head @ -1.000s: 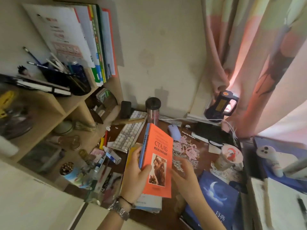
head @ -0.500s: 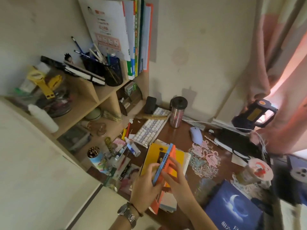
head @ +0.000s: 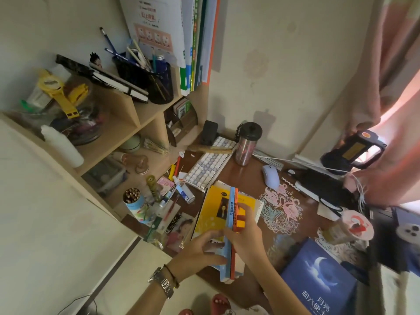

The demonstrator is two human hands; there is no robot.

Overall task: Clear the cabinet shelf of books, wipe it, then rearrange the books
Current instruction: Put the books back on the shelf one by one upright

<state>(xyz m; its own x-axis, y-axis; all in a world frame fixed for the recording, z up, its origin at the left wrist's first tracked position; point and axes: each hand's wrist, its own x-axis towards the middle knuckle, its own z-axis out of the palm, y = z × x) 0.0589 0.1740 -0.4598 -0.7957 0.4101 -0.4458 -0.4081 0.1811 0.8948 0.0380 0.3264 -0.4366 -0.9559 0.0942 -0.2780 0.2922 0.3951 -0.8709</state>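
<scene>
My right hand (head: 246,233) grips an orange book (head: 236,198) and a blue-spined book (head: 232,208), held together on edge with spines up. My left hand (head: 197,248) holds the blue book's left cover low down, thumb above and fingers below. The pair stands over a yellow book (head: 211,212) that tops a stack on the brown desk (head: 250,178). On the wooden cabinet shelf (head: 118,133) at upper left, tall books and folders (head: 195,42) stand upright beside a black pen holder (head: 147,76) and flat notebooks (head: 118,81).
A white keyboard (head: 209,164), a tumbler (head: 246,144) and a mouse (head: 271,177) lie behind the books. A dark blue moon book (head: 318,276) sits at lower right, a pencil cup (head: 134,201) at left. A handheld lamp (head: 352,151) stands by the pink curtain (head: 386,87).
The orange book went from cover-up in my left hand to on edge, spine up, with the blue book. Both hands lowered them towards the yellow book. The view swung left and up.
</scene>
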